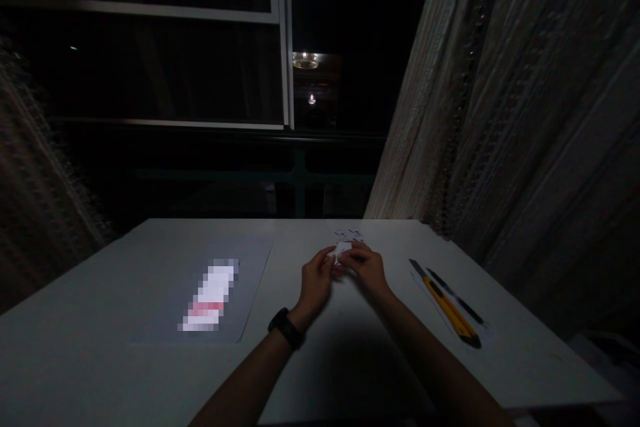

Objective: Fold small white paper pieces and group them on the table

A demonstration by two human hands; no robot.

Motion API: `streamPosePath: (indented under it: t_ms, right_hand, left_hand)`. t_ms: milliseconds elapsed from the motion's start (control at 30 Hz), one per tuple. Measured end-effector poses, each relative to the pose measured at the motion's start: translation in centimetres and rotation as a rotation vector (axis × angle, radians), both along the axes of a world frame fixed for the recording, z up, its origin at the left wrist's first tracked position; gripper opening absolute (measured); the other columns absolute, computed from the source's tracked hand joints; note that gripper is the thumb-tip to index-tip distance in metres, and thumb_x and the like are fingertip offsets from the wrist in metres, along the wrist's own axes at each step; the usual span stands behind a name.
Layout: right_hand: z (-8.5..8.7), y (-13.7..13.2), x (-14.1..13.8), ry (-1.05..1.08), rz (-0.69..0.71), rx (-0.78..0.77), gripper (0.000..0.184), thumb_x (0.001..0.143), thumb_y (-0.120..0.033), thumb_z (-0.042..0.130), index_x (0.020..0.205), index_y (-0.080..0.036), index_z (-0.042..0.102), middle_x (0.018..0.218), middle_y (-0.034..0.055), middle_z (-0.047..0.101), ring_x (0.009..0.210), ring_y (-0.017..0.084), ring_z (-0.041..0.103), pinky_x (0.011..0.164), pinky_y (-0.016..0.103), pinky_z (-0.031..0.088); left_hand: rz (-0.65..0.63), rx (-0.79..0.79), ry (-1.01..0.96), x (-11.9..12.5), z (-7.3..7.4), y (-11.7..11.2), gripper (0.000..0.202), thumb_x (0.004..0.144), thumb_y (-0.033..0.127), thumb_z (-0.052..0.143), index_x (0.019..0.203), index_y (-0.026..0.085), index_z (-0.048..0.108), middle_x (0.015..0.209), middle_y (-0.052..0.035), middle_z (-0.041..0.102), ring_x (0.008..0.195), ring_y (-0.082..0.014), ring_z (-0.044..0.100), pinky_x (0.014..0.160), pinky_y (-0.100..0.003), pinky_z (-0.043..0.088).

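Pinching white paper (344, 249) between left grip (316, 275) and right grip (371, 269), likely for steadiness; with yellow cutter (451, 311) at right, perhaps for easy reach.

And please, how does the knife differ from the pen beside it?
The knife is mostly yellow with a black end; the pen looks mostly black. The knife is longer and wider than the pen. Both lie slanted on the right side of the table.

The long plastic utility knife (449, 310) is yellow and black, the small square paper piece (344, 247) white, the draped fabric curtain (425, 93) pale-striped.
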State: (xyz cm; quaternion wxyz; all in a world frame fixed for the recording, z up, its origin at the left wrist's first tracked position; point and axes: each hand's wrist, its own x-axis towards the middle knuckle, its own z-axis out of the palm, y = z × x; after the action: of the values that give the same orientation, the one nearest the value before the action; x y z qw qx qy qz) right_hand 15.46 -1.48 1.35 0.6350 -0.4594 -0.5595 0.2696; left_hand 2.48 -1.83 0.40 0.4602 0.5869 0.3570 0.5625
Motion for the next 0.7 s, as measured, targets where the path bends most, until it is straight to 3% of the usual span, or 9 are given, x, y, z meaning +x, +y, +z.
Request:
streamPosePath:
  t_ms: [100,167,267,367,433,533,700]
  right_hand:
    - [0.1,-0.1,-0.2,0.004,0.03,-0.06,0.009,0.056,-0.029,0.071,0.057,-0.021,0.069,0.064,0.0029,0.065,0.066,0.021,0.06,0.069,0.036,0.046]
    - [0.3,-0.2,-0.2,0.007,0.054,-0.07,0.009,0.056,-0.029,0.071,0.058,-0.021,0.069,0.061,0.0026,0.065,0.064,0.021,0.061,0.068,0.036,0.047]
    - [0.6,-0.5,0.0,-0.006,0.063,-0.006,0.01,0.055,-0.028,0.073,0.06,-0.02,0.07,0.086,0.0063,0.068,0.082,0.024,0.061,0.079,0.038,0.045]
    - [1.1,-0.8,0.1,-0.049,0.064,0.051,0.011,0.055,-0.028,0.073,0.063,-0.021,0.071,0.112,0.0073,0.06,0.098,0.025,0.057,0.089,0.039,0.04]
    - [1.4,-1.0,0.1,-0.051,0.079,0.062,0.01,0.055,-0.026,0.073,0.064,-0.021,0.071,0.105,0.0069,0.064,0.095,0.024,0.058,0.088,0.038,0.041]
    - [1.7,-1.2,-0.2,-0.015,0.089,0.053,0.007,0.055,-0.023,0.073,0.061,-0.021,0.07,0.077,0.004,0.068,0.078,0.021,0.062,0.078,0.035,0.046]
    - [2.0,-1.4,-0.5,0.043,0.017,0.07,0.006,0.051,-0.02,0.073,0.055,-0.021,0.068,0.07,0.0026,0.067,0.071,0.019,0.062,0.069,0.031,0.048]
  left_hand:
    - [0.012,0.015,0.017,0.0,0.2,-0.1,0.033,0.079,0.034,0.05,0.103,0.013,0.058,0.085,-0.0082,0.066,0.063,-0.0158,0.062,0.058,-0.026,0.05]
    - [0.02,0.03,0.027,-0.1,0.4,-0.2,0.032,0.08,0.034,0.049,0.102,0.013,0.059,0.086,-0.008,0.066,0.063,-0.0157,0.062,0.058,-0.026,0.05]
    - [0.074,0.116,0.086,-0.3,0.4,-0.3,0.029,0.081,0.032,0.047,0.101,0.016,0.06,0.092,-0.0075,0.066,0.069,-0.0162,0.062,0.065,-0.026,0.05]
    - [0.181,0.258,0.183,-0.5,0.3,-0.3,0.026,0.082,0.027,0.045,0.099,0.017,0.062,0.098,-0.0065,0.065,0.085,-0.0176,0.06,0.078,-0.029,0.047]
    - [0.223,0.335,0.228,-0.6,0.2,-0.3,0.026,0.083,0.025,0.044,0.101,0.017,0.062,0.1,-0.0063,0.065,0.089,-0.0176,0.059,0.082,-0.031,0.045]
    - [0.215,0.366,0.25,-0.6,0.2,-0.4,0.027,0.084,0.024,0.042,0.102,0.018,0.061,0.101,-0.0062,0.064,0.09,-0.0175,0.059,0.082,-0.031,0.045]
    - [0.136,0.172,0.135,-0.2,0.5,-0.7,0.03,0.083,0.032,0.045,0.102,0.015,0.059,0.085,-0.0063,0.067,0.069,-0.0163,0.063,0.068,-0.028,0.05]
